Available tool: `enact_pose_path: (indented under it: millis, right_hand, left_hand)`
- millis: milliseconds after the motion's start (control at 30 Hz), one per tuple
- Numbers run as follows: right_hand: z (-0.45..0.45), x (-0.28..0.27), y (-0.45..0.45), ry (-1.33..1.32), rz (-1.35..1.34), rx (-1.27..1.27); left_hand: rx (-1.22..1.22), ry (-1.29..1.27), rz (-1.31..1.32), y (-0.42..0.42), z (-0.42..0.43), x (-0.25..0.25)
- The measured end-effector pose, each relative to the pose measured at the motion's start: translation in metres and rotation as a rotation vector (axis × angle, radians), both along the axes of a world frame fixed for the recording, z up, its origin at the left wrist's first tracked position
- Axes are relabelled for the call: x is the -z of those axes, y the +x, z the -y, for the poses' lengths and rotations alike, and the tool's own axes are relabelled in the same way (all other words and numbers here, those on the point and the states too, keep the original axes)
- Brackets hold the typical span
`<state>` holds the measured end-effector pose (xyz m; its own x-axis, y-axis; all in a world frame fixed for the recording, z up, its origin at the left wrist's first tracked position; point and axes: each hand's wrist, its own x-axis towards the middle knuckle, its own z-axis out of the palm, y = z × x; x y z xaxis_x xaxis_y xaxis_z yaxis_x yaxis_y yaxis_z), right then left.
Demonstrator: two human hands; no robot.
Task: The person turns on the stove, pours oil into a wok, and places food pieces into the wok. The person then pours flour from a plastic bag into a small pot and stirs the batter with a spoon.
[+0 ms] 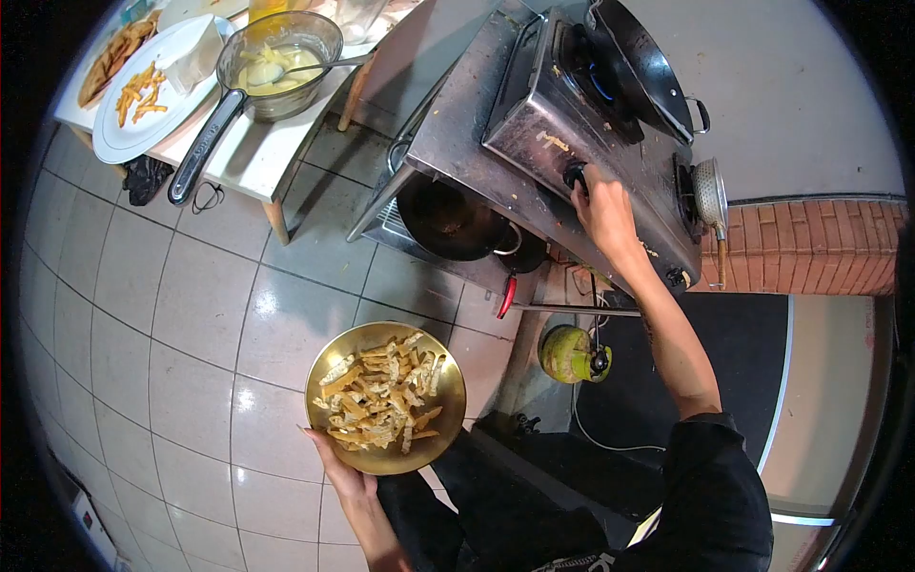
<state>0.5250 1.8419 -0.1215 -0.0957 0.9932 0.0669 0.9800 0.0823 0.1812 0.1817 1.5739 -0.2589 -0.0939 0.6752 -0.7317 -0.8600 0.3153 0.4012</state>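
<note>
Your right hand (606,212) is at the front of the stove (527,119), its fingers closed around a black knob (574,174). Your left hand (348,477) is lower down in the view and well apart from the stove, clamped on the near edge of a brass-coloured bowl (389,465); how far the fingers reach beneath it you cannot tell from here. The bowl is below and to the left of the stove in the view, over the tiled floor (195,296), and holds a heap of golden strips (381,396), many with a pale coating. On the stove, a dark wok (648,59) sits tilted in the view over one burner, where a blue flame (599,81) shows beside its rim. At the stove's other burner is a perforated metal strainer (707,194). Beneath the stove's top, a second wok (448,227) rests on a lower level, and a green gas cylinder (565,354) stands below the stove's near end. To the left of the stove is a white table (255,170), with a clear pan (286,107) holding pale yellow pieces in liquid and a spoon (329,65). Farther left from the stove, on the same table, a white plate (116,145) carries some orange strips (141,93) and a white container (195,57).
</note>
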Motion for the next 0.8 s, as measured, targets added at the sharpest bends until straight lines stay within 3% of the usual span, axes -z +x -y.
enact_pose_path:
  millis: [433,600,633,700,733,767,800]
  right_hand:
    - [0.002,0.003,0.007,0.098,-0.011,-0.103]
    - [0.036,-0.020,-0.028,0.073,-0.207,0.222]
    - [0.052,-0.017,-0.031,0.049,-0.239,0.187]
    - [0.087,-0.011,-0.041,-0.262,-0.529,0.102]
    - [0.106,-0.004,-0.040,-0.540,-0.760,0.134]
    - [0.127,0.008,-0.034,-0.874,-1.257,0.296]
    - [0.144,-0.005,-0.043,-1.015,-1.531,0.257]
  left_hand:
    - [-0.007,0.004,0.018,0.006,0.002,-0.005]
    - [0.022,-0.026,-0.038,0.007,-0.001,-0.017]
    - [0.027,-0.019,-0.031,0.007,-0.003,-0.020]
    - [0.054,-0.006,-0.045,0.009,-0.010,-0.035]
    - [0.087,0.004,-0.040,0.011,-0.014,-0.043]
    - [0.121,0.015,-0.037,0.014,-0.020,-0.051]
    - [0.177,0.058,-0.019,0.015,-0.022,-0.055]
